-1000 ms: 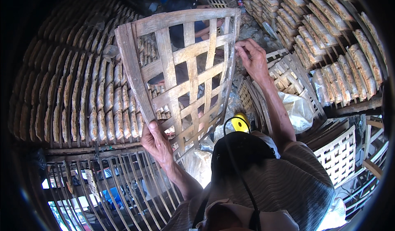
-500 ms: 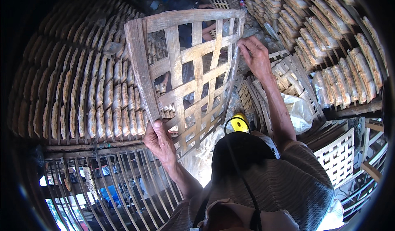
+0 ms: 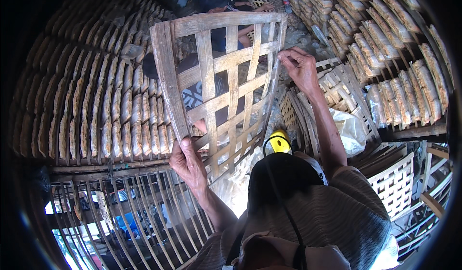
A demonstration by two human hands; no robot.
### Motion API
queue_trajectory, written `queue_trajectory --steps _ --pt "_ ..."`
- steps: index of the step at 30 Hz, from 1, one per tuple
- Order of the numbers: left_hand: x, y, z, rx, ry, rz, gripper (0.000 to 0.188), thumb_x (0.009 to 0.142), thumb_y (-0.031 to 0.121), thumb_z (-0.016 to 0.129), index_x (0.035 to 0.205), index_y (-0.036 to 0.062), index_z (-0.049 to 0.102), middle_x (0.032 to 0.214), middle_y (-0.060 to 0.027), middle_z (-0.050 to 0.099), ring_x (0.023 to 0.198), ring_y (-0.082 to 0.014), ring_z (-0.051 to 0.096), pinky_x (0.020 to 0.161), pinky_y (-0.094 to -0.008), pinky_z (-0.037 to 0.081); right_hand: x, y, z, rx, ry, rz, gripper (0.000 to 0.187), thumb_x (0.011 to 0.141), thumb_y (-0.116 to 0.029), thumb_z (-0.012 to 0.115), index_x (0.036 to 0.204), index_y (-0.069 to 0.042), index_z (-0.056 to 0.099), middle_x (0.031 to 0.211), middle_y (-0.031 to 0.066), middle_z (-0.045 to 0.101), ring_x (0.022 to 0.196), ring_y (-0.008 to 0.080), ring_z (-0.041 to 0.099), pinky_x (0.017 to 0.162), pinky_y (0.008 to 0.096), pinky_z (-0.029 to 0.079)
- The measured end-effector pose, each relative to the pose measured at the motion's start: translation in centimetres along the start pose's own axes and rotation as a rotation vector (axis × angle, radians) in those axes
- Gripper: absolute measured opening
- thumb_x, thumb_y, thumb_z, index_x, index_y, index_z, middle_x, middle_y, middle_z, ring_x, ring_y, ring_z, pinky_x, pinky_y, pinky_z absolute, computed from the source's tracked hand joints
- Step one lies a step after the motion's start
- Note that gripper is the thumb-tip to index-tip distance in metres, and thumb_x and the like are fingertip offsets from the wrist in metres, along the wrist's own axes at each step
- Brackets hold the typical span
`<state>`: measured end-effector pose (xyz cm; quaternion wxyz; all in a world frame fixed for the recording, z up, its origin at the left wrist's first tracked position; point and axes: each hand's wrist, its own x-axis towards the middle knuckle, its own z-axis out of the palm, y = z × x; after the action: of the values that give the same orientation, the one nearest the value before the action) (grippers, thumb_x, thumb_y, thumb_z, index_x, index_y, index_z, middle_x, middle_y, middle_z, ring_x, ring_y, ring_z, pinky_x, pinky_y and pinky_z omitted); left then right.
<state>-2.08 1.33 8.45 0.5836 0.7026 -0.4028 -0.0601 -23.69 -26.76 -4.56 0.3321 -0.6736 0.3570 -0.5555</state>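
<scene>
A woven bamboo lattice tray [image 3: 234,62] with a wooden frame stands tilted upright in front of me, held between both hands. My left hand [image 3: 191,167] is closed around its lower left corner, thumb on the near face of the frame. At the upper right edge, my right hand [image 3: 301,70] pinches the frame between thumb and fingertips. Nothing lies on the lattice; its wide square gaps let the things behind show through. The lower edge of the tray is partly hidden behind my left hand and the bright plastic below.
Racks of wrapped slabs [image 3: 118,106] fill the left, and more slabs [image 3: 404,89] the right. A slatted bamboo rail [image 3: 139,217] runs lower left. Other lattice trays [image 3: 392,181] lean at right, near clear plastic [image 3: 349,133]. Behind my tray a person [image 3: 219,89] is partly visible.
The tray and both hands stay nearly in place. Behind the lattice, the other person has come further into sight, with a dark head shape now at the tray's left edge.
</scene>
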Motion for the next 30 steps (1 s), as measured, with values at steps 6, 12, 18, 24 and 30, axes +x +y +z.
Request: queue_trajectory --steps 6,12,18,24,30 --pt "-0.2 0.4 0.5 0.013 -0.016 -0.004 0.044 0.111 0.041 0.062 0.083 0.0072 0.062 0.063 0.0101 0.042 0.053 0.0001 0.031 0.046 -0.0248 0.019 -0.3 -0.5 -0.4 -0.249 -0.030 -0.216 0.012 0.093 -0.003 0.073 0.105 -0.004 0.076 0.101 0.0153 0.072 0.088 0.0382 0.073 0.078 0.0453 0.060" --pt "-0.3 0.4 0.5 -0.008 -0.029 -0.040 0.043 0.112 0.037 0.061 0.085 0.0030 0.063 0.064 0.0093 0.042 0.058 -0.0006 0.034 0.051 -0.0244 0.022 -1.1 -0.5 -0.4 -0.248 -0.105 -0.189 0.005 0.095 -0.004 0.069 0.098 -0.003 0.072 0.097 0.0166 0.069 0.088 0.0416 0.072 0.077 0.0495 0.059" --pt "-0.4 0.3 0.8 0.054 -0.012 -0.040 0.045 0.111 0.040 0.062 0.084 0.0044 0.062 0.063 0.0090 0.042 0.056 -0.0007 0.033 0.049 -0.0248 0.022 -1.4 0.5 0.2 -0.216 -0.167 -0.127 0.013 0.094 -0.003 0.071 0.105 0.000 0.075 0.099 0.0185 0.074 0.087 0.0407 0.074 0.078 0.0456 0.060" --pt "-0.3 0.3 1.1 0.047 0.009 -0.059 0.046 0.112 0.040 0.061 0.083 0.0043 0.061 0.063 0.0083 0.044 0.057 -0.0014 0.035 0.050 -0.0243 0.022 -2.2 2.6 1.2 0.454 -0.058 0.505 0.019 0.104 -0.013 0.070 0.113 0.003 0.075 0.094 0.0118 0.077 0.081 0.0180 0.075 0.076 0.0315 0.063" --pt "-0.2 -0.2 0.7 -0.023 0.010 -0.078 0.047 0.112 0.041 0.060 0.082 0.0054 0.059 0.064 0.0085 0.043 0.056 -0.0012 0.034 0.050 -0.0240 0.022 -2.5 2.4 1.2 0.401 -0.054 0.422 0.018 0.105 -0.014 0.071 0.114 0.001 0.075 0.095 0.0087 0.076 0.081 0.0140 0.073 0.073 0.0298 0.062"
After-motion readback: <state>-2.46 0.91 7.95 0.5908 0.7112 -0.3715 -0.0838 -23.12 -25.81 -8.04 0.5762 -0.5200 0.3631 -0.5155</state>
